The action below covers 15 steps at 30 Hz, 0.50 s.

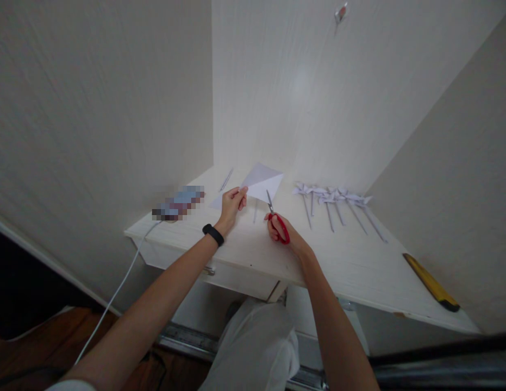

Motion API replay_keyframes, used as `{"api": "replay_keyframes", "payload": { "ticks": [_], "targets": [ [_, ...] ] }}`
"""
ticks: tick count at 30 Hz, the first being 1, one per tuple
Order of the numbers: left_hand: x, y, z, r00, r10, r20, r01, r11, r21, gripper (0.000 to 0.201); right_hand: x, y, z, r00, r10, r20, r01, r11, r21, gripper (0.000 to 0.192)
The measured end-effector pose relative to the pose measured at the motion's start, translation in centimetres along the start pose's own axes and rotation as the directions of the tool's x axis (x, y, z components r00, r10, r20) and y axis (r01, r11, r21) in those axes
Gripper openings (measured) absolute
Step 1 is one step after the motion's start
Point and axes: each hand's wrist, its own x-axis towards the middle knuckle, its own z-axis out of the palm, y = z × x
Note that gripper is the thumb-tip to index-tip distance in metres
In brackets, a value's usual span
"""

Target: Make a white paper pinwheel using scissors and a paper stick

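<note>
The left hand pinches a white paper sheet by its near left corner, thumb and fingertips closed on it, and lifts it tilted above the white desk. The right hand is closed through the red loops of a pair of scissors, whose blades point up toward the paper's lower edge; whether the blades stand apart cannot be told at this size. The sheet is light and thin, and judging by the diagonal fold line across it, it will probably flop or bend where it is unsupported, so a grip close to the cutting line would likely keep it steadier than the far corner. It should tear or crease easily under a hard pinch.

To the right lies a row of small paper pinwheels on sticks, near the scissors but apart from them. A thin stick lies behind the left hand, and a blurred object with a white cable sits near the desk's left edge. A yellow utility knife rests at the far right edge. Walls close in on three sides; the open room is the bare desk strip in front of the hands
</note>
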Motion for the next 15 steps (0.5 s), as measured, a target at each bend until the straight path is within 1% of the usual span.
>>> {"api": "replay_keyframes", "payload": {
  "ticks": [5, 15],
  "targets": [
    [-0.03, 0.03, -0.03, 1.000, 0.005, -0.001, -0.005, 1.000, 0.000, 0.044, -0.06, 0.01, 0.02, 1.000, 0.011, 0.002, -0.011, 1.000, 0.020, 0.036],
    [0.00, 0.10, 0.00, 1.000, -0.003, -0.012, 0.003, 1.000, 0.001, 0.043, -0.20, -0.29, 0.05, 0.998, 0.052, -0.023, -0.053, 0.998, -0.041, 0.036]
  ]
}}
